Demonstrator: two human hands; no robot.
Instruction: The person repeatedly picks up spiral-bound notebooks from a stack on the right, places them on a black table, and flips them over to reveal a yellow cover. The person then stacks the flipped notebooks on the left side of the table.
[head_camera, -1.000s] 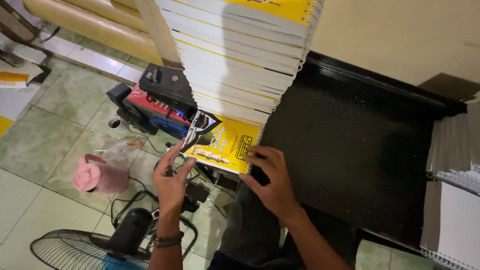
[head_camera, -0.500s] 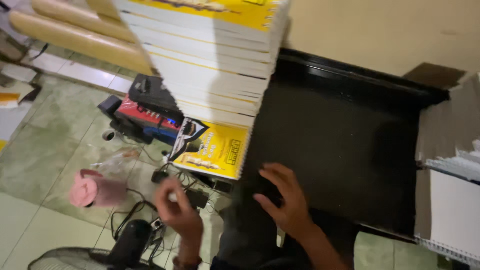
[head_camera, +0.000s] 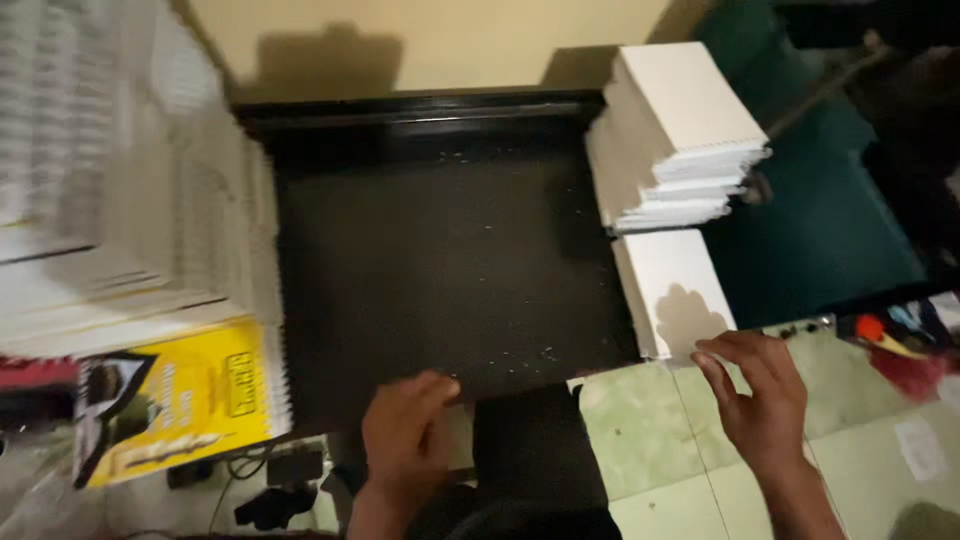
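My right hand (head_camera: 762, 402) is spread, palm down, with its fingertips at the near corner of a low pile of white sheets (head_camera: 672, 288) on the right end of the black table (head_camera: 440, 260). It grips nothing. Behind that pile stands a taller stack of white spiral-bound booklets (head_camera: 680, 135). My left hand (head_camera: 405, 435) rests loosely curled at the table's front edge, holding nothing. Further left, a yellow-covered booklet (head_camera: 180, 400) lies at the foot of a tall, blurred stack of booklets (head_camera: 150, 220).
A cream wall runs behind the table. A dark green machine or cloth (head_camera: 820, 210) sits to the right, with red and coloured items (head_camera: 890, 345) near it. Pale green floor tiles (head_camera: 650, 450) and black cables (head_camera: 270, 490) lie below the table's edge.
The view has swung right. My right hand moved from the table's front edge over to the white pile at the right. My left hand came up to the table's edge.
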